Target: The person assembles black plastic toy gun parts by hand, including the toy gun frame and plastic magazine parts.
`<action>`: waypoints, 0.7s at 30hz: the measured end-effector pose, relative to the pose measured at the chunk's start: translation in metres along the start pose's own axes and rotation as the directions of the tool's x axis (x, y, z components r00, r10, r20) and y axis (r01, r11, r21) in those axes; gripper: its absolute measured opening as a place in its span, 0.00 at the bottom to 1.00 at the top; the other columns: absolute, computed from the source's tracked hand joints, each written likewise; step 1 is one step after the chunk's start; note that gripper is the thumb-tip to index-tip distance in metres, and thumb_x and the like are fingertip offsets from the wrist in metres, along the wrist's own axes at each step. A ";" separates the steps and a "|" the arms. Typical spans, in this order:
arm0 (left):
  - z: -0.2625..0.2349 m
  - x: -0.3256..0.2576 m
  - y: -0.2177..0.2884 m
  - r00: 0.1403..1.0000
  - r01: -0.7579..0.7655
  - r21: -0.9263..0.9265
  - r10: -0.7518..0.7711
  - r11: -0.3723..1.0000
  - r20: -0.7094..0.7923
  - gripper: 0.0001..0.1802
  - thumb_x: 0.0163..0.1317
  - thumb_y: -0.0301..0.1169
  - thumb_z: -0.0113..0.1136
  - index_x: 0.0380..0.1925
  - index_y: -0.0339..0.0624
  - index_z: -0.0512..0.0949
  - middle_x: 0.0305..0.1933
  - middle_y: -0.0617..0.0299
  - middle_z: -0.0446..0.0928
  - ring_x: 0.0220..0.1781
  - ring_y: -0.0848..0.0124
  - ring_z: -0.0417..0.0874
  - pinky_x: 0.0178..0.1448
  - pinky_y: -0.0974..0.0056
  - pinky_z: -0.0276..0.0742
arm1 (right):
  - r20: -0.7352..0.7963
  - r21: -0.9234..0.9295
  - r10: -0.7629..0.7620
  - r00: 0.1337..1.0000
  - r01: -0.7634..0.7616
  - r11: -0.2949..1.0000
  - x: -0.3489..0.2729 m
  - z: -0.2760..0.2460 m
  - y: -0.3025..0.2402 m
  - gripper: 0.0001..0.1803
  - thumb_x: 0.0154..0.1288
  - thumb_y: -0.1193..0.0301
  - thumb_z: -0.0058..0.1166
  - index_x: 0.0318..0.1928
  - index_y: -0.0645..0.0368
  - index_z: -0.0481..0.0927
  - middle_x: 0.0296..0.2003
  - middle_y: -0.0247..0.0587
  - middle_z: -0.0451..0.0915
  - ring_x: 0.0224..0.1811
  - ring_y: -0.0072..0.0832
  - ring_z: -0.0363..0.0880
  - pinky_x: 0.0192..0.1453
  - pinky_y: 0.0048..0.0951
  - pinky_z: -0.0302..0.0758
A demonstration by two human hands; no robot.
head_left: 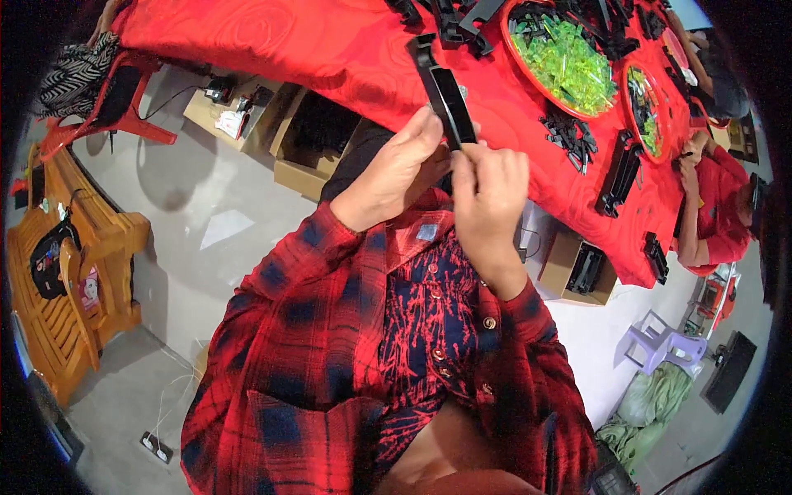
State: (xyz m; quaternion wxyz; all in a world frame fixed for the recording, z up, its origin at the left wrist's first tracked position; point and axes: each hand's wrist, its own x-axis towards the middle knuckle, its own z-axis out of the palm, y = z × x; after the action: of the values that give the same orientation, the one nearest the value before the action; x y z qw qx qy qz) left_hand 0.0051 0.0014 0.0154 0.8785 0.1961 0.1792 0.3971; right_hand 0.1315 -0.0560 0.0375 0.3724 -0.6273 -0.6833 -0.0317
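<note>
A long, narrow black plastic part [446, 96] is held up at a tilt in front of the red-covered table, its hooked upper end pointing away from me. My left hand [394, 175] grips it from the left, thumb along its side; the other fingers are partly hidden behind it. Closed at its lower end is my right hand [492, 191], thumb and fingers pressed together against the part. Whether something small is also pinched there, I cannot make out.
Ahead, the red tablecloth [231, 31] carries a basin of yellow-green clear pieces [563, 62], a smaller basin [648, 107], loose black clips [569, 140] and black parts [620, 172]. Cardboard boxes [301, 177] sit beneath. A person in red [719, 202] works at the right.
</note>
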 end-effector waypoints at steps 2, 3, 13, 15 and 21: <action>0.000 0.004 0.002 0.999 -0.034 0.065 0.033 0.997 0.021 0.21 0.76 0.46 0.48 0.60 0.45 0.69 0.45 0.66 0.77 0.48 0.77 0.77 0.60 0.65 0.74 | 0.061 0.129 -0.057 0.997 0.048 0.990 0.001 -0.002 -0.013 0.13 0.60 0.78 0.61 0.46 0.63 0.79 0.34 0.46 0.75 0.38 0.46 0.74 0.44 0.42 0.71; -0.007 0.005 0.005 0.999 -0.025 0.058 0.023 0.998 0.034 0.19 0.76 0.47 0.48 0.54 0.45 0.72 0.44 0.65 0.78 0.45 0.77 0.79 0.56 0.67 0.76 | 0.121 0.245 0.036 0.992 -0.065 0.967 0.003 -0.008 -0.019 0.12 0.61 0.79 0.61 0.47 0.63 0.80 0.34 0.46 0.76 0.37 0.43 0.76 0.43 0.39 0.73; -0.022 0.002 0.010 0.993 0.107 0.004 -0.107 0.994 0.053 0.23 0.76 0.51 0.42 0.52 0.45 0.74 0.43 0.62 0.79 0.35 0.73 0.82 0.38 0.65 0.81 | -0.035 0.329 0.152 0.988 -0.133 0.935 0.018 -0.018 -0.009 0.11 0.62 0.86 0.56 0.44 0.64 0.83 0.32 0.41 0.78 0.35 0.32 0.76 0.40 0.30 0.74; -0.020 0.000 0.008 0.993 0.113 -0.003 -0.112 0.994 0.024 0.22 0.77 0.50 0.42 0.53 0.45 0.73 0.45 0.62 0.80 0.34 0.73 0.82 0.37 0.65 0.80 | -0.005 0.347 0.185 0.983 -0.171 0.922 0.016 -0.018 -0.010 0.12 0.60 0.85 0.57 0.44 0.64 0.82 0.34 0.42 0.78 0.38 0.34 0.76 0.43 0.31 0.74; -0.008 -0.001 0.009 0.994 0.111 0.005 -0.110 0.994 -0.014 0.19 0.79 0.40 0.41 0.61 0.42 0.70 0.53 0.60 0.79 0.46 0.72 0.82 0.49 0.65 0.80 | 0.123 0.107 0.081 0.989 -0.094 0.990 0.023 -0.011 -0.008 0.30 0.47 0.74 0.63 0.55 0.60 0.76 0.61 0.55 0.65 0.64 0.51 0.62 0.68 0.49 0.57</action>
State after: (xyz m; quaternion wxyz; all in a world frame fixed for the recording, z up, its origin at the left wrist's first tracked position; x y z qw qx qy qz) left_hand -0.0044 0.0078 0.0132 0.8974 0.1855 0.1967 0.3487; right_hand 0.1312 -0.0446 0.0614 0.3672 -0.6353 -0.6766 0.0605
